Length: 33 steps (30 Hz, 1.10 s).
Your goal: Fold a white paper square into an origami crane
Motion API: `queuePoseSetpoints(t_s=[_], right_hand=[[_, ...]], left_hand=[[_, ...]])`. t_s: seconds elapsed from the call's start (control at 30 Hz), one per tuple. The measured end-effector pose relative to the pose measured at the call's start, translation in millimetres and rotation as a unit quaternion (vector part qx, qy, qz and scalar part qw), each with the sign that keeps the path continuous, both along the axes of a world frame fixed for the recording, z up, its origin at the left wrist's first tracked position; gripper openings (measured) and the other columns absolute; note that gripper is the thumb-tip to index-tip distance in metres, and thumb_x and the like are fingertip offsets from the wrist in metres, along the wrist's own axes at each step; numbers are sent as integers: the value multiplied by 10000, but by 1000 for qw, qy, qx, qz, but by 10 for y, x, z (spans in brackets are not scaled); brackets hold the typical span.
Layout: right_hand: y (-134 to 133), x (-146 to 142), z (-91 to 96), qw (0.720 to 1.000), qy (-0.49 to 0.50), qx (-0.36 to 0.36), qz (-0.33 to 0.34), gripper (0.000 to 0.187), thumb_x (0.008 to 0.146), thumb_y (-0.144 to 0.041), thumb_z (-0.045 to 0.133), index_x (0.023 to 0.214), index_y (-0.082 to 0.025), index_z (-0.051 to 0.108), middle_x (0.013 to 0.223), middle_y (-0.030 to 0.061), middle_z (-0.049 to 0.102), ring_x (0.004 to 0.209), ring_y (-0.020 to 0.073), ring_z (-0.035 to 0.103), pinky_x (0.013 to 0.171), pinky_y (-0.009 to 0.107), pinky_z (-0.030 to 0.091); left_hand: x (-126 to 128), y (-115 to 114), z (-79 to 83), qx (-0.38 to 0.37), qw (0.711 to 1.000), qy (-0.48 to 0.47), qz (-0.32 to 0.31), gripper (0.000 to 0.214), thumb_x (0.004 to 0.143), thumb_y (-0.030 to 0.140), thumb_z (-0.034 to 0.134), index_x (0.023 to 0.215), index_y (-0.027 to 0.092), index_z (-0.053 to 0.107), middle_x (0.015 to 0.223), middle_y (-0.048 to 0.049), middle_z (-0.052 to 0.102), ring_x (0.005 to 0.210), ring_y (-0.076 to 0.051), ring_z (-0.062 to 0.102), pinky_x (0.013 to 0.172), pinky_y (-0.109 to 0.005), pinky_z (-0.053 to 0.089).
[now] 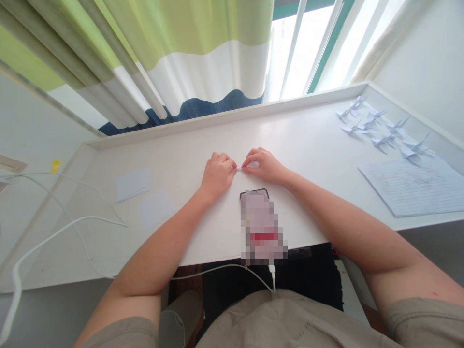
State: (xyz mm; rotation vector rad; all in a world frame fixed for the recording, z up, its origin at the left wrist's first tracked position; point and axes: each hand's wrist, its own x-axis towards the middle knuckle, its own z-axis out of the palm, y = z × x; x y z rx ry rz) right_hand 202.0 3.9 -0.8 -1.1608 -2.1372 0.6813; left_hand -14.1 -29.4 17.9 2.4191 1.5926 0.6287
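My left hand (pixel 216 172) and my right hand (pixel 261 165) meet at the middle of the white desk (pixel 311 145). Both are curled with fingertips pinched on a small folded piece of white paper (pixel 239 167) that lies on the desk between them. Most of the paper is hidden under my fingers. A phone (pixel 261 224) on a white charging cable (pixel 232 268) lies just in front of my hands, at the near edge.
Several folded paper cranes (pixel 384 128) stand at the far right, beside a lined paper sheet (pixel 413 186). Two white paper squares (pixel 133 183) lie to the left. White cables (pixel 54 232) trail over the left side. A curtain (pixel 163 58) and window (pixel 311 43) stand behind the desk.
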Motion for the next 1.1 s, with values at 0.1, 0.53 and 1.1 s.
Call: queuePoseSetpoints(t_s=[0.1, 0.53, 1.1], right_hand=[[2, -17, -9, 1000, -5, 10, 5, 115, 908, -268, 756, 856, -265, 858, 1036, 71, 788, 1022, 283, 659, 1029, 459, 467], [-20, -46, 4, 999, -5, 28, 26, 157, 927, -235, 694, 859, -254, 833, 1033, 75, 793, 1009, 278, 676, 978, 436, 502], [-22, -75, 34, 1000, -16, 12, 18, 147, 918, -216, 716, 817, -250, 818, 997, 61, 812, 990, 272, 667, 988, 428, 492]], left_hand=[[23, -16, 0, -27, 999, -17, -1, 138, 999, 201, 615, 943, 226, 739, 961, -87, 724, 1035, -295, 642, 976, -465, 514], [-1, -3, -46, -43, 997, -51, -27, 112, 1023, 250, 600, 951, 233, 684, 1005, -91, 740, 1034, -286, 662, 984, -458, 542], [-48, 71, -71, -59, 998, -29, 23, 120, 1000, 262, 610, 883, 247, 628, 1014, -101, 721, 1118, -326, 607, 1023, -525, 497]])
